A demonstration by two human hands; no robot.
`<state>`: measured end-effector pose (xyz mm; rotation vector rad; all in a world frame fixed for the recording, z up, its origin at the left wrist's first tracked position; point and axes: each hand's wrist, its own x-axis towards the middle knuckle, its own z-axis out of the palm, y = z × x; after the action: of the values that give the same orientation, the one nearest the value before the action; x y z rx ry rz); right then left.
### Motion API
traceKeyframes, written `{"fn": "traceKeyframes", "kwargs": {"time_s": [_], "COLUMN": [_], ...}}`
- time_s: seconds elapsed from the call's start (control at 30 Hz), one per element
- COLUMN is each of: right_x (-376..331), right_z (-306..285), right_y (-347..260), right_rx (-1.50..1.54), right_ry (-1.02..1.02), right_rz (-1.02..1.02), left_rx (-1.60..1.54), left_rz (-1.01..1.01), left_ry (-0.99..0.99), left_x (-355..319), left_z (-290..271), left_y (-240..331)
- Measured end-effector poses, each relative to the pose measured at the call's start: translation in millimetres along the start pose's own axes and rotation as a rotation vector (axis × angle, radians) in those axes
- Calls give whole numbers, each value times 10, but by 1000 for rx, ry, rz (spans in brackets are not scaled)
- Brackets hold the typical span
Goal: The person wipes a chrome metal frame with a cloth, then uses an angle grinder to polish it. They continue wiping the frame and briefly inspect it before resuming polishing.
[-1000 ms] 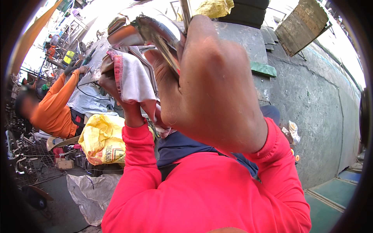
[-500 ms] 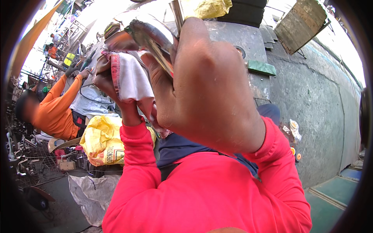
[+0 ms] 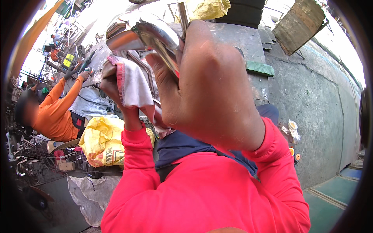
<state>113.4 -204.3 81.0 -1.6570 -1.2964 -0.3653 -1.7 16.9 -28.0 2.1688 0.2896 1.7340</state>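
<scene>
While one right hand [image 3: 213,85] is gripping one curved chrome metal part [image 3: 161,34], thumb pressed against it, one left hand [image 3: 111,86] is working below and left of the part, one white-and-pink cloth [image 3: 136,86] draping over it; the cloth is covering the fingers, so their pinch cannot be told. Two yellow sacks [image 3: 103,139] are lying lower left and upper right of the part. One green block [image 3: 259,68] is resting to its right; left of it, one orange-clad co-worker [image 3: 56,120] is holding one power tool [image 3: 88,60]. The right hand is blocking the part's near end.
</scene>
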Motion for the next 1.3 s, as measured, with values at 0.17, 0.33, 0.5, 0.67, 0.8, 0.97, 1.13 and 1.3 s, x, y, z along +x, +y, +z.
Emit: {"fn": "traceKeyframes", "kwargs": {"time_s": [0.17, 0.33, 0.5, 0.67, 0.8, 0.97, 1.13, 1.3], "right_x": [18, 14, 11, 53, 68, 37, 47, 75], "right_z": [-24, -36, -29, -43, -48, -47, -16, -25], "right_y": [13, -2, -5, 74, 99, 53, 54, 97], "right_rx": [23, 9, 35, 32, 44, 42, 38, 50], "right_ry": [-15, -34, -17, -12, -16, -27, -12, -25], "right_rz": [-27, -28, -9, 11, 8, 15, 42, 51], "left_rx": [-8, -78, 0, -97, -13, 83, 106, -426], "left_rz": [-223, 133, -147, -288, -223, -106, 43, -248], "left_ry": [13, 186, -57, -147, -215, -172, -130, -97], "left_x": [-129, 272, 280, -80, 4, 471, 467, 178], "left_z": [23, 56, 96, 62, 42, 77, 250, 252], "left_y": [77, 61, 48, 151, 182, 144, 117, -39]}}
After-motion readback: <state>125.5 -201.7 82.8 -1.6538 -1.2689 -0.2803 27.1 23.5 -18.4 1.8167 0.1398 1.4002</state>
